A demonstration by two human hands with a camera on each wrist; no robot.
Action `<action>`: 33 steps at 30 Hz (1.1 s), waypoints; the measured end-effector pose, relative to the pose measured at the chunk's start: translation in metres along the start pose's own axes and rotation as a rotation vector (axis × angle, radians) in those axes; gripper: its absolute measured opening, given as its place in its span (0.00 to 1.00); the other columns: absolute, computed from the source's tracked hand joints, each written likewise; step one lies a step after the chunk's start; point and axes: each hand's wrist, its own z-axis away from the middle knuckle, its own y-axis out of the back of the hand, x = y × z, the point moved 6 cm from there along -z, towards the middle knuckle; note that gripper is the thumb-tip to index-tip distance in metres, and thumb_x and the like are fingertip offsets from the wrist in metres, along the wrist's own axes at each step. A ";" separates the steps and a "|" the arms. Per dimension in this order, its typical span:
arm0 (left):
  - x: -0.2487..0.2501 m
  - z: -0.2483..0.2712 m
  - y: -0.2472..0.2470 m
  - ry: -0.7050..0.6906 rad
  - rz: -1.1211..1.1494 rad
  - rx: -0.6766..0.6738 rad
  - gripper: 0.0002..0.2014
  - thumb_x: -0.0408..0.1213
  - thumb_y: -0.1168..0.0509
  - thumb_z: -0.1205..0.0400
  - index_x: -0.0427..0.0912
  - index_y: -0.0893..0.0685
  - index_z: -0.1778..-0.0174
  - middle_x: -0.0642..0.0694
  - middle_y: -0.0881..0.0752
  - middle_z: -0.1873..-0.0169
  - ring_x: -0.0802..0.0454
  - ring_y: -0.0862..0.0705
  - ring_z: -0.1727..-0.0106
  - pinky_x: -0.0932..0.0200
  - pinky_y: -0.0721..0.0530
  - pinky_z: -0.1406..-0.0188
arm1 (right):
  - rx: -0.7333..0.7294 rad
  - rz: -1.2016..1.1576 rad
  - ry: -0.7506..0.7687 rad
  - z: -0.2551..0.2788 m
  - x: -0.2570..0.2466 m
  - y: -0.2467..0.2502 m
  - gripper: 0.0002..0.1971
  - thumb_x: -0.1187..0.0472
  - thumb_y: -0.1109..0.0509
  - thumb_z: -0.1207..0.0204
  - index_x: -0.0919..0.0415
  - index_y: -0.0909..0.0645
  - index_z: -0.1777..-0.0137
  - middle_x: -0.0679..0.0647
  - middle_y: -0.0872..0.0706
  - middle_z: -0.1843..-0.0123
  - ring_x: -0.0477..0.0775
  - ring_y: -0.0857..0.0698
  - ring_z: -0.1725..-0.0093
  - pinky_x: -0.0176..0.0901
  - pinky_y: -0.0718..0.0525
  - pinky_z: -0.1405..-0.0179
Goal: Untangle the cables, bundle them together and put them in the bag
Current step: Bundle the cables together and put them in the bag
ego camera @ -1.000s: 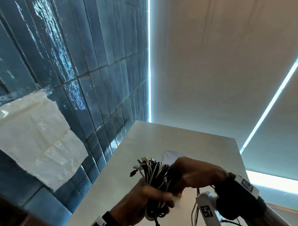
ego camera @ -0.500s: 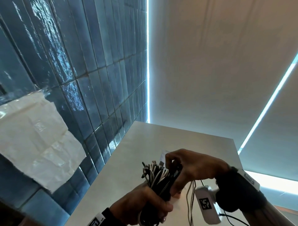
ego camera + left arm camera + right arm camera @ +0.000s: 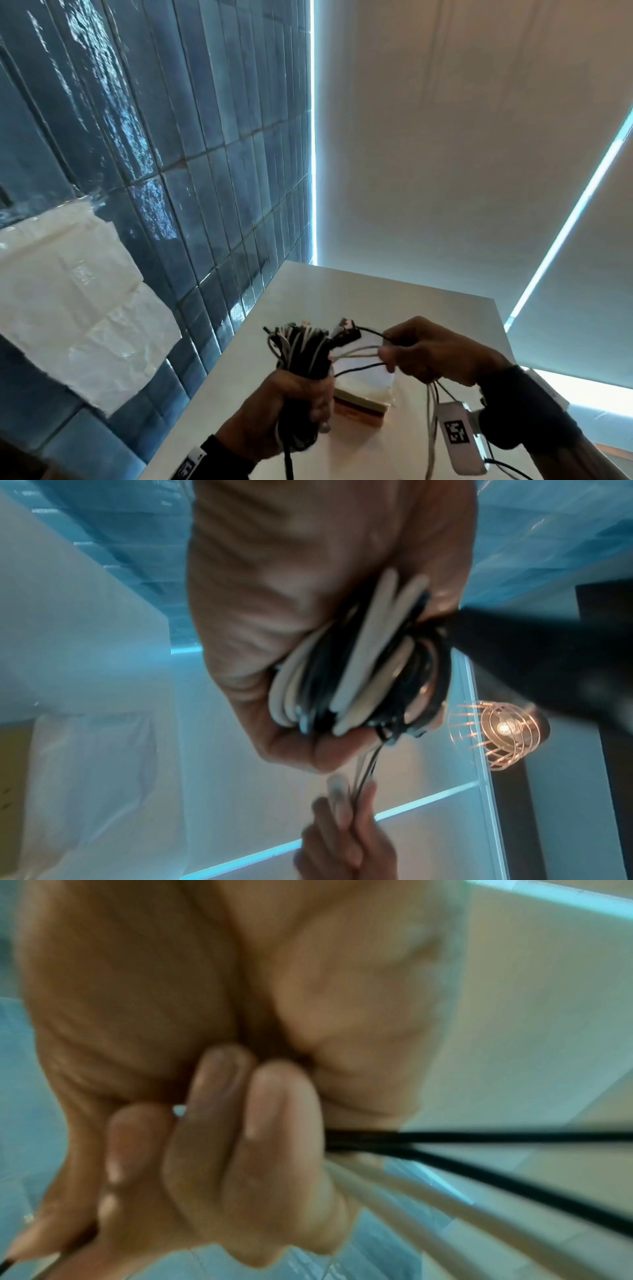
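Observation:
A thick bundle of black and white cables [image 3: 303, 353] stands upright in my left hand [image 3: 301, 397], which grips it round its lower half. Plug ends [image 3: 344, 327] stick out at the top. Several loose strands [image 3: 359, 353] run taut from the bundle to my right hand [image 3: 407, 356], which holds them in curled fingers; their tails hang below that hand. In the left wrist view the coiled cables [image 3: 356, 674] fill the left hand [image 3: 308, 745], with the right hand [image 3: 342, 831] below. The right wrist view shows fingers [image 3: 240, 1150] curled round black and white strands [image 3: 479, 1167].
A pale table [image 3: 428, 318] lies under both hands, against a blue tiled wall [image 3: 171, 171]. A pale flat packet on a brown-edged block [image 3: 363, 397] lies on it behind the hands. A crumpled white sheet [image 3: 75, 301] is stuck to the wall. A wire lamp [image 3: 503, 729] hangs above.
My right hand has left the top of the bundle and moved right, drawing several strands out taut. The left hand keeps its grip on the bundle.

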 end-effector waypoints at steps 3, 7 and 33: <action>0.020 0.003 0.010 -0.076 -0.005 0.056 0.22 0.30 0.17 0.46 0.38 0.23 0.65 0.45 0.33 0.76 0.53 0.32 0.79 0.58 0.26 0.77 | 0.044 -0.168 0.069 0.009 0.016 0.013 0.17 0.57 0.43 0.13 0.66 0.16 0.54 0.49 0.38 0.74 0.47 0.44 0.76 0.36 0.44 0.81; 0.025 -0.004 0.008 -0.114 -0.030 0.127 0.21 0.31 0.17 0.47 0.40 0.22 0.68 0.46 0.34 0.77 0.54 0.32 0.79 0.59 0.27 0.78 | 0.286 -0.403 0.107 0.008 0.022 0.010 0.21 0.54 0.43 0.14 0.70 0.16 0.55 0.53 0.46 0.71 0.49 0.48 0.75 0.39 0.49 0.81; 0.016 -0.023 -0.007 -0.274 0.125 0.343 0.03 0.34 0.27 0.31 0.42 0.14 0.69 0.47 0.18 0.75 0.53 0.16 0.75 0.63 0.19 0.78 | 0.487 1.078 0.300 -0.012 -0.046 -0.104 0.21 0.69 0.40 0.34 0.64 0.26 0.40 0.53 0.21 0.53 0.54 0.22 0.72 0.41 0.27 0.79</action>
